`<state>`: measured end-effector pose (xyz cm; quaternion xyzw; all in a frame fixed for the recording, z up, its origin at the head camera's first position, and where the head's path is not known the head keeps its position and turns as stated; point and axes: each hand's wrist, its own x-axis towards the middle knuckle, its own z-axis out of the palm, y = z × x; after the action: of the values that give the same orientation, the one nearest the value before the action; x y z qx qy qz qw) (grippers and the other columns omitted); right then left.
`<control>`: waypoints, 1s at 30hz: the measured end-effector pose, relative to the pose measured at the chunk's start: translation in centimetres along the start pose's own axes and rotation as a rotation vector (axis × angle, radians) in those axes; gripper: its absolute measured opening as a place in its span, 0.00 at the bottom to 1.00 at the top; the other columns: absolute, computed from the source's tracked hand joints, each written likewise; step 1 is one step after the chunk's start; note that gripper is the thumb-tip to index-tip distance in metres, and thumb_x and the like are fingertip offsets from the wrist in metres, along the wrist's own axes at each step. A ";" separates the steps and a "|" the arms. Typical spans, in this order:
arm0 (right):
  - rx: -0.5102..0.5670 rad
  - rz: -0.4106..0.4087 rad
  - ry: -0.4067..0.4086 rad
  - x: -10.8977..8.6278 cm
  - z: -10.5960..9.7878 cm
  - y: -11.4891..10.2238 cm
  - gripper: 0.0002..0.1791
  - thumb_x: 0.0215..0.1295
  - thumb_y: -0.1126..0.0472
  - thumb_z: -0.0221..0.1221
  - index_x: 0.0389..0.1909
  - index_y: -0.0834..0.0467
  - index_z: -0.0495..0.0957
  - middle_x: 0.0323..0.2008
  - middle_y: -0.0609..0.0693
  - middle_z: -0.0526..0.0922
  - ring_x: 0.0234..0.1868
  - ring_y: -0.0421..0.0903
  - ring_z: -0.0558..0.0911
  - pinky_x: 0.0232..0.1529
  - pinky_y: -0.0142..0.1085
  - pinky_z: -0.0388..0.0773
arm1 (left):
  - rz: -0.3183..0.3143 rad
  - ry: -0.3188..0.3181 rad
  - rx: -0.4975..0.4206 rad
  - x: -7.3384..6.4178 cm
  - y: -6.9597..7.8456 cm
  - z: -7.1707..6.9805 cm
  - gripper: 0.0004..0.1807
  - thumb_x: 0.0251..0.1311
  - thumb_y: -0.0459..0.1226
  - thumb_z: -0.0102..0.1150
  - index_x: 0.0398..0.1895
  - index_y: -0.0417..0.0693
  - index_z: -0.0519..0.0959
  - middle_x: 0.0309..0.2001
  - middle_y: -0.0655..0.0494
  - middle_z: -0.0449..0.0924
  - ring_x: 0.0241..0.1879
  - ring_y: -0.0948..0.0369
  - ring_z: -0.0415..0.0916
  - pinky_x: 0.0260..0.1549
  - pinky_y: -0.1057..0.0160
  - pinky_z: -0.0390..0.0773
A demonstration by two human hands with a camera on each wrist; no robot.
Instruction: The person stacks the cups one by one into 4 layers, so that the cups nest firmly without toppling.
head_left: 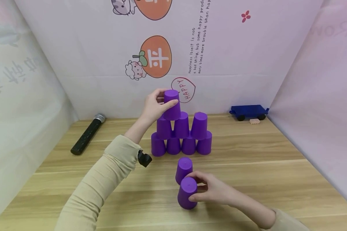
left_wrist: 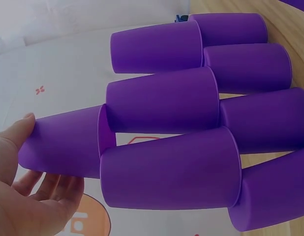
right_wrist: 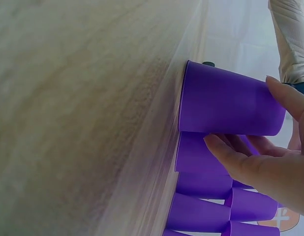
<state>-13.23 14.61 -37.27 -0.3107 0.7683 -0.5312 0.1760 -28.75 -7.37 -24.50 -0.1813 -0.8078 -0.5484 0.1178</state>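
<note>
My left hand (head_left: pixel 154 107) grips an upside-down purple cup (head_left: pixel 173 112), thumb on its near side. In the left wrist view this cup (left_wrist: pixel 68 140) meets the bases of two second-row cups, at the left of the stack. Three inverted cups (head_left: pixel 199 125) form that second row, standing on a bottom row of several more cups (head_left: pixel 203 147). Nearer to me, my right hand (head_left: pixel 217 190) holds another inverted purple cup (head_left: pixel 186 195) between thumb and fingers, its rim at the tabletop. Just behind that one stands a further inverted cup (head_left: pixel 183 170).
A black microphone (head_left: pixel 88 134) lies at the table's left. Toward the back right are a blue toy wagon (head_left: pixel 250 111) and a small pale block (head_left: pixel 254 121). Printed cloth walls (head_left: pixel 225 64) enclose the wooden table (head_left: pixel 248 166) at the back and sides.
</note>
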 end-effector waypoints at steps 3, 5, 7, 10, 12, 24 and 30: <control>-0.008 -0.002 0.002 0.1 0.0 0.0 0.27 0.55 0.59 0.66 0.54 0.63 0.70 0.50 0.60 0.76 0.50 0.33 0.75 0.53 0.26 0.76 | 0.000 0.003 0.007 0.0 0.1 0.0 0.31 0.52 0.43 0.68 0.59 0.45 0.71 0.52 0.46 0.77 0.52 0.51 0.77 0.51 0.56 0.80; -0.012 0.000 0.003 0.1 0.0 0.0 0.27 0.55 0.59 0.66 0.54 0.63 0.70 0.50 0.60 0.76 0.50 0.33 0.75 0.53 0.26 0.76 | -0.002 0.003 0.005 0.0 0.1 0.0 0.31 0.52 0.43 0.68 0.59 0.45 0.71 0.53 0.46 0.77 0.52 0.51 0.77 0.52 0.56 0.79; -0.013 0.002 0.003 0.1 0.0 0.0 0.27 0.55 0.59 0.66 0.54 0.63 0.70 0.50 0.60 0.76 0.50 0.33 0.75 0.53 0.26 0.76 | -0.007 0.002 0.000 -0.1 0.2 0.1 0.31 0.52 0.43 0.68 0.60 0.45 0.70 0.53 0.46 0.77 0.52 0.51 0.77 0.52 0.56 0.79; -0.007 0.009 -0.001 0.0 0.1 -0.1 0.27 0.55 0.59 0.66 0.54 0.63 0.70 0.50 0.60 0.76 0.50 0.33 0.75 0.54 0.27 0.76 | -0.017 0.002 0.001 -0.2 0.2 0.1 0.31 0.52 0.44 0.68 0.60 0.46 0.70 0.54 0.46 0.77 0.53 0.51 0.76 0.52 0.56 0.79; -0.002 0.012 -0.003 0.0 0.1 -0.1 0.27 0.55 0.59 0.66 0.54 0.64 0.70 0.50 0.61 0.76 0.50 0.33 0.75 0.54 0.26 0.75 | -0.022 0.003 0.004 -0.2 0.2 0.1 0.31 0.52 0.44 0.68 0.60 0.46 0.70 0.54 0.46 0.77 0.53 0.52 0.76 0.52 0.56 0.79; 0.005 0.004 0.001 -0.2 0.2 -0.1 0.25 0.57 0.59 0.65 0.53 0.63 0.70 0.51 0.61 0.76 0.51 0.36 0.76 0.54 0.25 0.75 | -0.033 0.005 -0.001 -0.3 0.1 0.1 0.33 0.52 0.45 0.68 0.62 0.49 0.69 0.55 0.47 0.76 0.54 0.53 0.75 0.53 0.55 0.78; -0.004 0.020 -0.001 -0.6 -0.1 -0.2 0.23 0.59 0.59 0.63 0.53 0.61 0.70 0.51 0.59 0.76 0.52 0.37 0.76 0.55 0.28 0.76 | -0.010 0.042 -0.059 -0.8 -0.6 -0.6 0.35 0.53 0.45 0.66 0.65 0.50 0.66 0.56 0.46 0.74 0.56 0.52 0.73 0.55 0.55 0.76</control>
<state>-12.77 15.05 -37.13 -0.3035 0.7724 -0.5277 0.1812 -28.24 -8.29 -25.07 -0.1692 -0.7895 -0.5762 0.1268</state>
